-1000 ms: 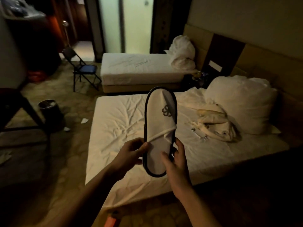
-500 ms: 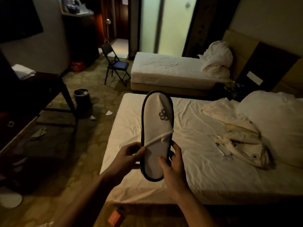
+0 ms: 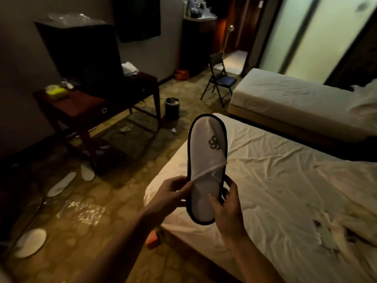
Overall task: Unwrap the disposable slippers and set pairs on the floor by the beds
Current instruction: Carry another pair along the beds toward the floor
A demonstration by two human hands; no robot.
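Room was dim, with a patterned carpet (image 3: pixel 114 203) littered with scraps. Near bed (image 3: pixel 285 180) lay at right, its white sheet creased; the far bed (image 3: pixel 295 99) stood beyond it, parallel, with a dark gap between them. A folding chair (image 3: pixel 219 78) stood at the foot of the far bed, and a small bin (image 3: pixel 172 105) sat on the carpet between the chair and a dark wooden desk (image 3: pixel 95 103). A large dark box (image 3: pixel 81 56) rested on the desk. Loose white slippers (image 3: pixel 61 183) lay on the carpet below the desk, another one (image 3: pixel 30 242) nearer the lower left edge, and a crinkled clear wrapper (image 3: pixel 81 213) between them. I held one slipper (image 3: pixel 206 160) in the air over the near corner of the near bed, not touching the sheet. Its long axis ran nearly vertical in view, toe up and leaning slightly right, heel down toward me; the upper with the dark logo faced me, and a dark trim ran round the sole. My left hand (image 3: pixel 171 195) pinched the left edge at the strap line, thumb on top. My right hand (image 3: pixel 226 207) gripped the heel's right side, thumb pressed on the insole, fingers curled behind. Both grips were narrow, closed on the slipper.
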